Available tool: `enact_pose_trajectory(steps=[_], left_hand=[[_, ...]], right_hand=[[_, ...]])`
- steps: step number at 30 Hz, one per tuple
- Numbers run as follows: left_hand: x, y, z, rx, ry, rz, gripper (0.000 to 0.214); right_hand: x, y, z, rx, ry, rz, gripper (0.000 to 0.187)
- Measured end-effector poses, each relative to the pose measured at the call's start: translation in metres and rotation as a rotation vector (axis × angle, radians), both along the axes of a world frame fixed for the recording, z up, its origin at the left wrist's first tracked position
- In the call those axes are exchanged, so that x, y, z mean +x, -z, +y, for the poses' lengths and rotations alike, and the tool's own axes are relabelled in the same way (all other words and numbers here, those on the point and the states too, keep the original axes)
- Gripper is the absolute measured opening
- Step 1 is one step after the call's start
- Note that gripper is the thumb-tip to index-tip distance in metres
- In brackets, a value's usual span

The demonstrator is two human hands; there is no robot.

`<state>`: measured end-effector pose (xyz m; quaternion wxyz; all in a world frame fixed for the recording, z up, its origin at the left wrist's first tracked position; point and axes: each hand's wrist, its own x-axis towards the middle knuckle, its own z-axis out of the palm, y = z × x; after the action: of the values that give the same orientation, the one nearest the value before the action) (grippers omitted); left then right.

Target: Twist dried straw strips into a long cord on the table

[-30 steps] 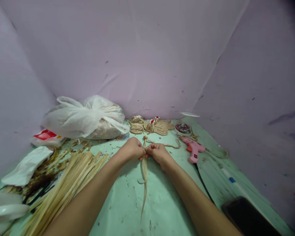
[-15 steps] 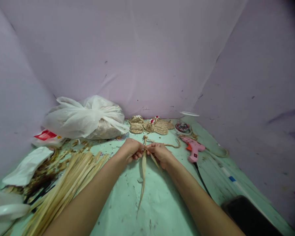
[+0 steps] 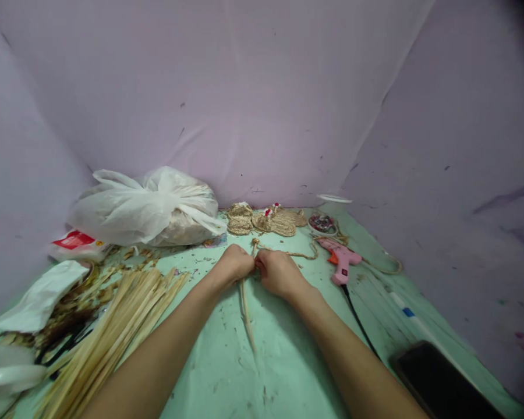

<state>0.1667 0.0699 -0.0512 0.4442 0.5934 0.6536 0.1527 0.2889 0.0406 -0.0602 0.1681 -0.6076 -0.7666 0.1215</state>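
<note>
My left hand (image 3: 237, 263) and my right hand (image 3: 278, 271) meet near the middle of the table, both closed around a thin braid of dried plant fibre (image 3: 255, 243). Its knotted end points away from me, beyond my fingers. A loose pale strand (image 3: 245, 317) trails from under my left hand toward me. Behind my right hand a twisted fibre cord (image 3: 305, 255) curves off to the right. The fingertips hide the spot where the strands cross.
Left of my arm lies a bundle of dried strips (image 3: 126, 314), with a tied white plastic bag (image 3: 157, 209) behind. Woven fibre pieces (image 3: 279, 222) sit by the wall. On the right are a pink glue gun (image 3: 341, 259), a bowl of small items (image 3: 322, 224) and a black phone (image 3: 436, 372).
My hands have rolled inward and closed more tightly over the braid. The hanging strand has shifted left at its top, and the second strand under my right hand is now out of sight.
</note>
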Motion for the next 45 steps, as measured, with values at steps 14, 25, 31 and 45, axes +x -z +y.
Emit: enact_pose_trajectory(steps=[14,25,31,45], left_hand=[[-0.001,-0.002,-0.007,-0.186,-0.065,-0.291,0.016],[-0.018,0.0,0.004,-0.211,0.148,-0.376,0.007],[-0.022,0.003,0.008,-0.234,0.206,-0.358,0.009],[-0.014,-0.019,-0.001,0.111,0.167,0.22,0.003]], right_hand=[[-0.022,-0.026,-0.019,-0.012,0.121,-0.173,0.02],[0.01,-0.034,-0.001,-0.185,0.298,0.564,0.013],[-0.01,-0.02,-0.001,-0.74,0.301,1.02,0.009],[-0.01,0.007,0.004,-0.511,0.275,0.879,0.003]])
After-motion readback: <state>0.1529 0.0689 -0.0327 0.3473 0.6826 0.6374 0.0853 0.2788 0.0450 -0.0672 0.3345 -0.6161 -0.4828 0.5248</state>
